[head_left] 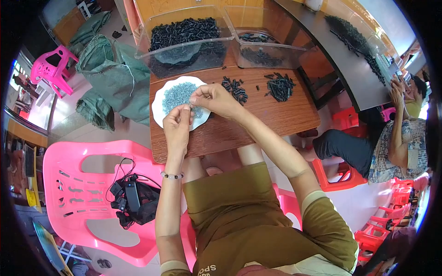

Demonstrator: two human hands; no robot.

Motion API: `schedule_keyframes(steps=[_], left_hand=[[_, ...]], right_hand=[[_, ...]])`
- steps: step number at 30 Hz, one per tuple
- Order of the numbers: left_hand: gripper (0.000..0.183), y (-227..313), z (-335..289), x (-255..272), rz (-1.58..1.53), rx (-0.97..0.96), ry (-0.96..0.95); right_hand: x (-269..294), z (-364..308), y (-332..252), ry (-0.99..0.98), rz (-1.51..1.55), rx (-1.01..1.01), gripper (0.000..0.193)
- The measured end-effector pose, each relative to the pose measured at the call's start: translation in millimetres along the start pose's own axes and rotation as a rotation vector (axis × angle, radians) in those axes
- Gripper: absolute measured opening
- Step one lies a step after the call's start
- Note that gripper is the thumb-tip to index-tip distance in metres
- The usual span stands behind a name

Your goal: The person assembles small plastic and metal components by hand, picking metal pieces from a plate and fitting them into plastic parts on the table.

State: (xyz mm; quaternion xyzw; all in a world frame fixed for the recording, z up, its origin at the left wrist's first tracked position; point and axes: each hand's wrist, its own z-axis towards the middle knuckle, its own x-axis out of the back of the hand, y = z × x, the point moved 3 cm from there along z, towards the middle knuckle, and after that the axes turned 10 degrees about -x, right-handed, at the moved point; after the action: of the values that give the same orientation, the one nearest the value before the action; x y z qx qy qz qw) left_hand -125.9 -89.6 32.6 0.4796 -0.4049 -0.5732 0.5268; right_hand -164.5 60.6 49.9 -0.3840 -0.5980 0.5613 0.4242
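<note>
Over a white plate with a scalloped rim (157,106), my two hands meet fingertip to fingertip. My left hand (177,125) is closed in a pinch, and my right hand (218,100) pinches just beside it. Whatever sits between the fingertips is too small to name. A heap of small clear, bluish plastic pieces (177,95) fills the plate beneath them. Right of the plate, on the brown wooden table (276,126), lie a loose group of short black tube-like pieces (235,90) and a denser pile of similar black pieces (280,87).
Two clear plastic bins hold black pieces: a fuller left bin (188,55) and a right bin (264,57). A pink chair (64,184) bearing black electronics (133,198) stands at my left, near green sacks (108,69). Another person (396,152) sits right, beside a dark table (338,50).
</note>
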Motion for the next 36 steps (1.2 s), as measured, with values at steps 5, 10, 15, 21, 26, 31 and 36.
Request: schedule_keyframes(steps=[5,10,15,21,26,31,36], left_hand=[[0.02,-2,-1,-1,-0.127,0.078,0.004],[0.025,-1,-1,-5,-0.279,0.173,0.025],[0.029,-5,4,3,-0.546,0.36,0.013],[0.027,-7,0,2,-0.67,0.444,0.021],[0.029,0,-10,-11,-0.681,0.405,0.016],[0.03,9,-20,-22,-0.652,0.266,-0.028],[0.026,14,-42,-39,-0.56,0.133,-0.066]], right_hand=[[0,0,0,0.012,0.006,-0.024,0.021],[4,5,-2,0.104,-0.089,-0.014,0.021],[6,4,-5,0.153,-0.168,0.021,0.021],[4,-10,-16,0.129,-0.11,0.045,0.021],[4,-21,-20,0.087,-0.011,0.077,0.02],[7,-39,-26,0.07,0.038,0.045,0.017],[12,-70,-34,0.05,0.085,0.012,0.016]])
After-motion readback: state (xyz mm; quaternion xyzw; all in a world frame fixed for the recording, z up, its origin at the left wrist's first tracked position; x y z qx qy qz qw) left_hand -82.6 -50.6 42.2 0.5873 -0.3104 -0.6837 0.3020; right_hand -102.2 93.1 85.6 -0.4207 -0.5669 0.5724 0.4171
